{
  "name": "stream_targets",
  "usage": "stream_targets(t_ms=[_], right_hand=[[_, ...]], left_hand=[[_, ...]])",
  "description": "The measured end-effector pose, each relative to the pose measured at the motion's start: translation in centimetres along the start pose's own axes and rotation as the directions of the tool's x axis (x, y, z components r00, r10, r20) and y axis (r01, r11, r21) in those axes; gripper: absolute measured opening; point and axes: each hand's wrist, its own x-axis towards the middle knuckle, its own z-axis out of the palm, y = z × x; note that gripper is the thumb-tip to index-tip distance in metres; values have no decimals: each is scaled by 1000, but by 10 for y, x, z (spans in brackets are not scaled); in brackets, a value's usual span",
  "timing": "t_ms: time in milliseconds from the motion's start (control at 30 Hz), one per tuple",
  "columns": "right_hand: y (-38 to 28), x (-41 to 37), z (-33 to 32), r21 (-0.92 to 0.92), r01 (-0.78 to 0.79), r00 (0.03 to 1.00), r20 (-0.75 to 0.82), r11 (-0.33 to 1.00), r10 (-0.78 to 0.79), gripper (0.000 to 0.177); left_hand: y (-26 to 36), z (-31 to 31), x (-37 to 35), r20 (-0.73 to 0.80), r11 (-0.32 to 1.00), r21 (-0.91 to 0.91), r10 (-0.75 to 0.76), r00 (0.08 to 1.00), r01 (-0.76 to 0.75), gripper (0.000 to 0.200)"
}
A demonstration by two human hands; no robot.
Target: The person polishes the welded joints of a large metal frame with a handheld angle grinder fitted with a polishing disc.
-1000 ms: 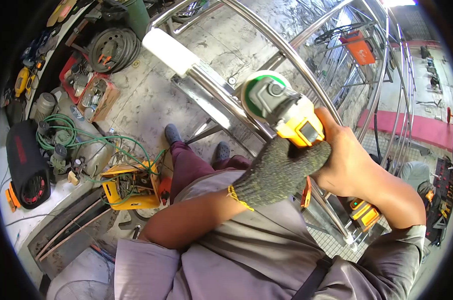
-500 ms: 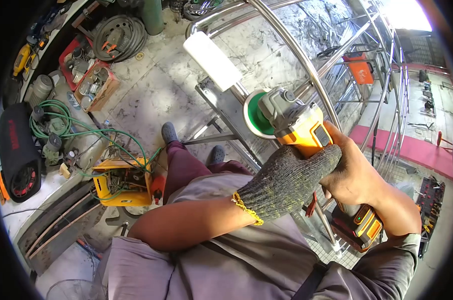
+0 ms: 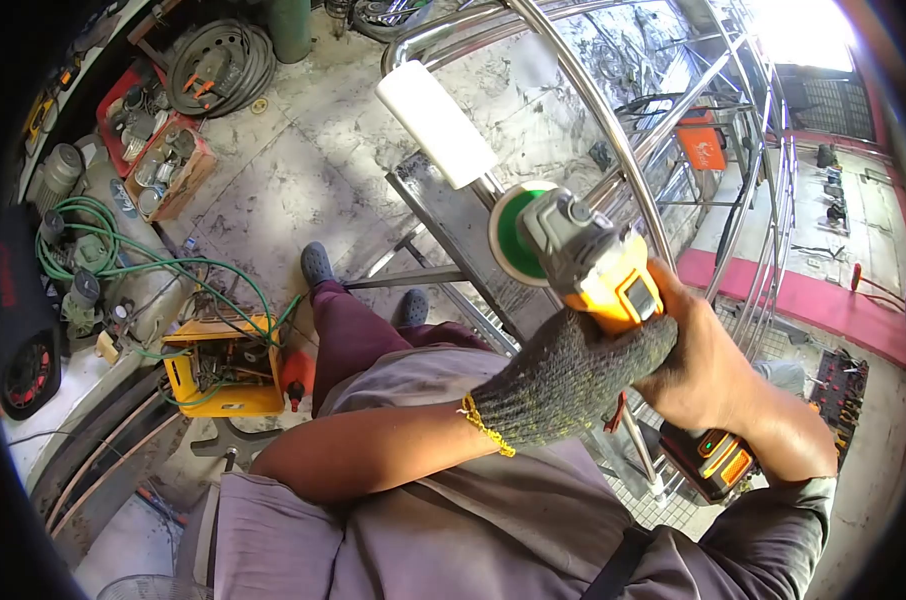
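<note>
A yellow cordless angle grinder (image 3: 621, 282) is held in both hands, with its grey head pointing up and left. My left hand (image 3: 568, 385), in a dark knitted glove with a yellow cuff, wraps the body from below. My bare right hand (image 3: 698, 355) closes round the grinder's rear part, and the battery (image 3: 711, 465) shows below the wrist. The green-faced disc (image 3: 518, 235) overlaps a stainless steel tube frame (image 3: 613, 125) in this view. On one tube of that frame sits a white cylindrical sleeve (image 3: 436, 125), just beyond the disc.
A steel stand (image 3: 448, 225) is under the frame. To the left are an open yellow toolbox (image 3: 228, 402), a green hose (image 3: 208, 262), a box of jars (image 3: 171, 170) and a wheel rim with coiled cable (image 3: 218, 68). An orange machine (image 3: 701, 145) lies beyond the tubes.
The view has shifted slightly, so the floor items on the left appear farther left. The grinder has tilted a little, and both hands keep their hold on it.
</note>
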Motion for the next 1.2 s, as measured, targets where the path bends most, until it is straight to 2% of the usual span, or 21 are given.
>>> stream_targets(t_ms=[33,67,133,167,267,367,400,500,533,633,700,767,833,867,967,1000,1100,1133,1200], right_hand=[[3,-6,1,-20,-6,1000,13,1000,6,71],[4,-12,5,-23,-11,1000,23,1000,12,79],[1,-22,10,-82,-66,997,28,994,68,82],[1,-23,13,-107,-67,997,20,992,69,83],[-11,-13,18,-149,-22,1000,14,989,24,82],[-25,0,23,-151,-49,999,1,987,50,80],[-30,5,24,-155,-58,998,5,986,60,80],[-37,10,28,-195,-41,999,7,980,43,81],[-41,11,28,-223,-80,996,27,971,88,84],[-39,5,34,-320,-66,997,8,945,72,88],[-37,-5,35,-363,-138,987,32,921,160,93],[-35,-17,38,-434,-196,969,52,880,242,95],[-35,-25,42,-527,-234,946,68,817,315,95],[-40,-25,45,-543,-269,930,67,795,360,95],[-47,-19,46,-576,-207,954,60,791,294,93],[-47,-16,46,-612,-133,975,61,780,215,91],[-57,-5,45,-649,-54,986,84,759,142,91],[-59,-3,46,-673,11,990,113,740,88,93],[-63,3,48,-657,28,993,102,753,52,83]], left_hand=[[1,2,-3,61,990,-71,-114,992,118,33],[-15,4,-4,69,992,-123,-30,997,38,30],[-31,9,-5,82,965,-233,140,987,-118,34],[-39,5,-11,102,952,-305,-7,995,38,34],[-38,-7,-8,93,973,-229,36,995,-14,34],[-21,-26,-11,113,990,-123,77,991,-63,35],[-17,-26,-13,69,975,-134,186,980,-175,25],[-20,-32,-15,72,971,-163,187,980,-174,26],[-24,-32,-14,34,957,-120,271,962,-265,26],[-32,-32,-17,92,946,-244,240,966,-212,24],[-52,-28,-11,161,956,-179,262,952,-233,23],[-68,-23,-20,181,945,-322,129,975,-65,23],[-81,-21,-27,274,930,-360,34,961,70,31],[-88,-19,-27,243,908,-413,40,969,66,26],[-85,-31,-23,282,936,-352,128,951,-22,25],[-78,-36,-21,320,953,-302,99,942,2,24],[-59,-48,-23,342,940,-342,144,928,-20,23],[-59,-47,-23,315,908,-419,171,934,-25,24],[-53,-52,-21,301,931,-362,172,938,-54,25]])
